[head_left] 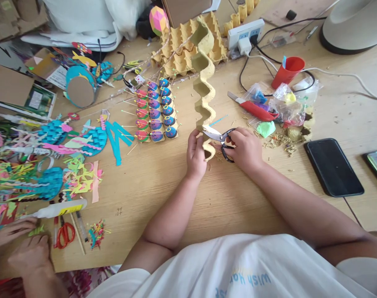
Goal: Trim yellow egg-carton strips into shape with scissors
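Egg-carton strip (203, 78), upright mid-worktop, is gripped at its bottom end by the closed left hand (196, 155) while the right hand (244, 149), at its 3 o'clock, holds half-open scissors (219, 136) biting the low edge, most cups apparently untrimmed.

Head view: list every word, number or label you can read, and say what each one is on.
"wish" then a partly legible word, seen upside down in blue: on the white T-shirt.
Small handwritten marks on the pale wooden table: too small to read.
Yellow label on the white glue tube: blurred.
Printed label on the green-and-white flat box: unreadable.
Left hand and right hand, with the steel black-handled scissors and the tan egg-carton strip: no text.
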`<action>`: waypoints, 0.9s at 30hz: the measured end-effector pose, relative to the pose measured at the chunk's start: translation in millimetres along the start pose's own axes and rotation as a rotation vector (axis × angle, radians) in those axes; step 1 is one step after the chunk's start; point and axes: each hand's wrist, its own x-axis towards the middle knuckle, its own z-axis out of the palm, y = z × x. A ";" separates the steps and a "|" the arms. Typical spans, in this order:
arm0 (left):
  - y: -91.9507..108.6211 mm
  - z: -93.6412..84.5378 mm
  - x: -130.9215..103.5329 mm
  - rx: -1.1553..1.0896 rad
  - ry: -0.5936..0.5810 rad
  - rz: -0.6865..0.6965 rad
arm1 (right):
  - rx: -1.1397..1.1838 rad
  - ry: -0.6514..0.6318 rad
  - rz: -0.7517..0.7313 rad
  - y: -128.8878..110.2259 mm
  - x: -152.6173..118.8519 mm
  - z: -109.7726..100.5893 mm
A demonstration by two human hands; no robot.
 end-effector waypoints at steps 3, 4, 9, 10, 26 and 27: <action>0.6 -0.7 0.5 0.015 0.005 -0.002 | -0.010 -0.012 0.013 -0.7 0.2 -1.2; 1.0 -0.9 0.5 0.022 0.008 -0.002 | -0.015 -0.016 0.016 -1.0 0.2 -1.6; 2.9 -0.5 -0.3 0.014 0.016 -0.002 | -0.029 -0.033 0.031 -1.0 0.5 -2.8; 3.2 -0.2 -0.4 0.011 0.016 -0.005 | -0.027 -0.033 0.031 -0.9 0.6 -2.8; 0.7 -2.7 1.8 0.026 0.013 -0.001 | 0.035 -0.098 0.079 -3.5 0.4 -6.2; 0.6 -2.6 2.0 0.030 0.019 -0.007 | 0.047 -0.094 0.088 -2.8 0.4 -5.8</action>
